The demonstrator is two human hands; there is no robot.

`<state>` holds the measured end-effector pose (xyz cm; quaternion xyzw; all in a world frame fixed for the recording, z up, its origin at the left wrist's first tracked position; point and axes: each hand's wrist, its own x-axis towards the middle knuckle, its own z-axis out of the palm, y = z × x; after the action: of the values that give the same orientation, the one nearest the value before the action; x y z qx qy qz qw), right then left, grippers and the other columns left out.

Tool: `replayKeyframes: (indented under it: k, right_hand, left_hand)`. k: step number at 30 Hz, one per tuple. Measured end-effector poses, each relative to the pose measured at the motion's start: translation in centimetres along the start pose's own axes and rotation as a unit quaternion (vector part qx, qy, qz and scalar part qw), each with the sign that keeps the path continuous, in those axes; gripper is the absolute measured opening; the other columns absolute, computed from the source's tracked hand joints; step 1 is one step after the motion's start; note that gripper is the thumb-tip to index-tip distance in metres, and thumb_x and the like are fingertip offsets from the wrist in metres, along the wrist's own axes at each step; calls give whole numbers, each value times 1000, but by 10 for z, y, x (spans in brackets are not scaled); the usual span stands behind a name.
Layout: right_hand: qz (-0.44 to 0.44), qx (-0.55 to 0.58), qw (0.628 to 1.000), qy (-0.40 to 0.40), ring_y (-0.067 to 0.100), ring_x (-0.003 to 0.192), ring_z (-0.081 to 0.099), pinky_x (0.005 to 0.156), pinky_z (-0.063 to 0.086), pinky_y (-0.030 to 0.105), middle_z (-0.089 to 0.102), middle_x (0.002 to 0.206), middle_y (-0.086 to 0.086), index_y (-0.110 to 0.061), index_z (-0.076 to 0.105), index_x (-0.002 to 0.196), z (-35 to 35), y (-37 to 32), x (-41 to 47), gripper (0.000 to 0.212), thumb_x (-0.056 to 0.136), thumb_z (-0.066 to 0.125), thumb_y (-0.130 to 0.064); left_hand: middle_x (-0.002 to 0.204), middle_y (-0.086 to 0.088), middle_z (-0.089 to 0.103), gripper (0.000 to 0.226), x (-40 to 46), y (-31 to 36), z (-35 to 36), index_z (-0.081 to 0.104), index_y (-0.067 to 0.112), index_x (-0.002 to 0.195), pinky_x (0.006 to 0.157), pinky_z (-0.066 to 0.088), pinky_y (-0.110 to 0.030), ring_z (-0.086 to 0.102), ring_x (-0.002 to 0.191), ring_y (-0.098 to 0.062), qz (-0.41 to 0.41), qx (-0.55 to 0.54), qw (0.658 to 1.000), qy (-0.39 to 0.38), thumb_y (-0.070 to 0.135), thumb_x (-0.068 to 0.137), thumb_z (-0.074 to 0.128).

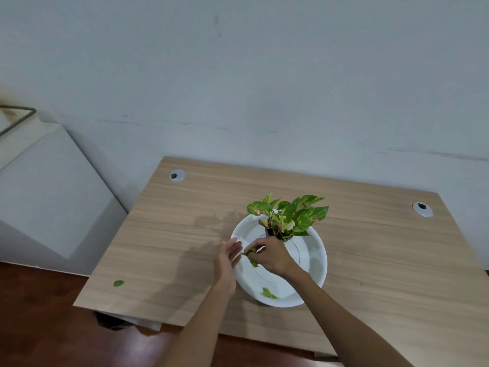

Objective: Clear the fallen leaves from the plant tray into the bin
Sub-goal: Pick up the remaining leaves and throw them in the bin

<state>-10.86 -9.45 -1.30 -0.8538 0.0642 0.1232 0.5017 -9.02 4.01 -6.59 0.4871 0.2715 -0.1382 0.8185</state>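
Task judged partly done at most: leaves remain in the white plant tray [315, 276] and none is seen reaching a bin. The tray sits on the desk [370, 260], with the potted plant [287, 215] standing at its 12 o'clock side. A fallen leaf [268, 292] lies inside the tray near its 6 o'clock rim; another leaf piece [253, 263] is seen at about 9 o'clock, just beside the right hand [270, 256]. The right grip is pinched narrow on a small green leaf [248, 252]. The left hand [229, 254] is held flat and wide at the tray's 9 o'clock rim, holding nothing, apparently as a catch. One stray leaf [118, 283] lies on the desk, well apart at 9 o'clock. A dark object under the desk edge at 7 o'clock may be the bin [111, 320]; contents cannot be told.
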Motion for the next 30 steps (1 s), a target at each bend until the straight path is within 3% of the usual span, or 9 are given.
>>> replayKeyframes:
  k: [2,4,7,9,12,18,20,25,30]
  right_hand:
    - [-29,-14,999,-11,2,58,65,58,49,15,75,74,3,-15,78,87,1,-13,4,17,80,65,-5]
    - [-53,-34,998,-27,1,62,68,62,53,15,76,77,0,-15,79,88,4,-21,5,22,80,64,-1]
    - [-77,-113,989,-47,4,76,67,79,57,28,74,85,-10,-19,80,95,5,-24,5,25,82,64,-5]
    - [-88,-167,978,-89,10,88,66,85,56,35,73,97,-5,-21,77,107,4,-25,4,29,85,63,-7]
    - [-103,-238,957,-130,20,95,64,85,55,42,72,105,6,-28,68,122,0,-27,2,45,85,57,-5]
    - [-152,-298,934,-126,13,81,56,75,48,30,72,105,-1,-37,61,129,-13,-29,-3,49,90,42,-13]
    - [-173,-332,920,-113,17,79,54,70,42,29,71,101,0,-36,58,132,-15,-29,-4,51,90,40,-14]
    - [-188,-379,900,-108,28,99,64,79,54,43,71,112,5,-36,44,142,-18,-25,-4,56,91,42,-11]
    - [-208,-345,914,-55,14,98,64,79,54,38,71,105,-4,-35,54,128,-24,-17,-11,44,90,44,-14]
  left_hand:
    - [107,-13,69,49,1,2,5,65,5,116,92,46,-34,62,104,-26,-98,-116,987,-59,36,102,30]
    - [106,-15,71,50,-1,2,8,64,4,117,86,49,-34,64,103,-26,-140,-187,968,-88,34,102,27]
    - [103,-17,74,49,-4,-3,9,64,3,117,87,49,-34,64,106,-26,-162,-236,951,-118,29,102,26]
    - [103,-17,75,49,-2,-6,10,71,3,109,94,49,-36,63,108,-27,-177,-251,944,-120,28,102,29]
    - [108,-18,73,48,2,-10,11,77,5,99,98,48,-39,63,109,-27,-188,-253,942,-118,26,101,34]
    - [102,-18,75,37,0,-12,6,74,1,104,69,62,-35,74,91,-28,-202,-261,934,-139,14,96,40]
    - [101,-18,75,37,-1,-13,5,75,0,101,69,62,-36,75,90,-28,-203,-269,931,-140,15,97,41]
    - [102,-20,74,34,-2,-11,4,68,1,112,72,63,-40,74,88,-29,-218,-290,923,-126,16,97,41]
    - [104,-25,73,37,1,-8,-7,67,-6,105,71,62,-47,73,91,-37,-216,-295,920,-142,15,99,37]
